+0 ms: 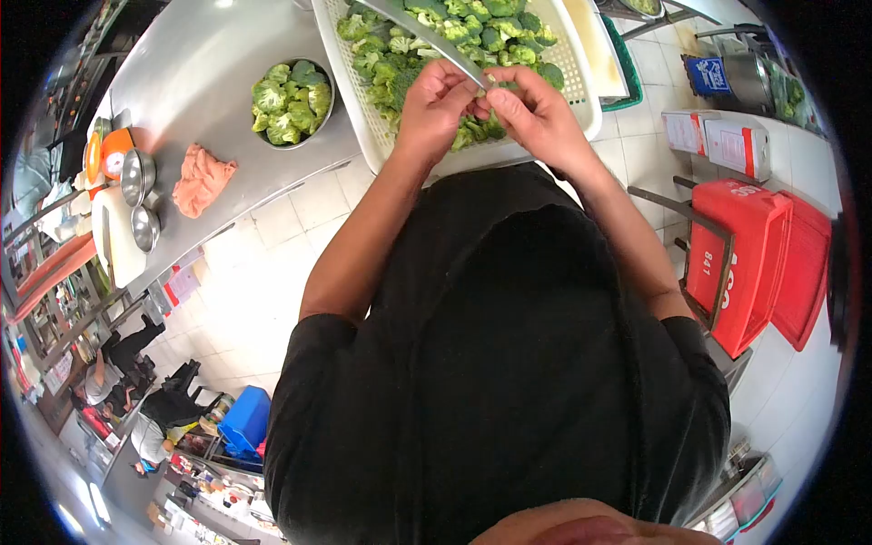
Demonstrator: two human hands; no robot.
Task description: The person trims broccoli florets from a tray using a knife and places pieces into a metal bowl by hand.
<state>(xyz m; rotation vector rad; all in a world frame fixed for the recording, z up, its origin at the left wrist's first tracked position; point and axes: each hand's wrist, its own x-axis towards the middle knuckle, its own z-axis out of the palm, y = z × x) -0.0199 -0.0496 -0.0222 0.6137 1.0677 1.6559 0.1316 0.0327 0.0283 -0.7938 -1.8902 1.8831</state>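
A large knife (434, 41) slants down from the upper left, its blade ending between my fingers. My right hand (543, 113) is closed around the knife's lower end, thumb pressed near the blade; the handle is hidden. My left hand (434, 109) is closed in a pinch against the blade, holding a small green broccoli piece (490, 82), mostly covered by fingers. Both hands meet above a white perforated crate (363, 150) filled with cut broccoli (395, 77). Left of the crate, a metal bowl (328, 107) holds more broccoli florets (289, 102).
An orange-pink cloth (203, 181) lies on the steel table (213, 86), near small metal bowls (138, 177) and an orange scale (114, 153). To the right are a red bin (740, 259) and cartons (718, 141). Other people (150, 440) are far off at lower left.
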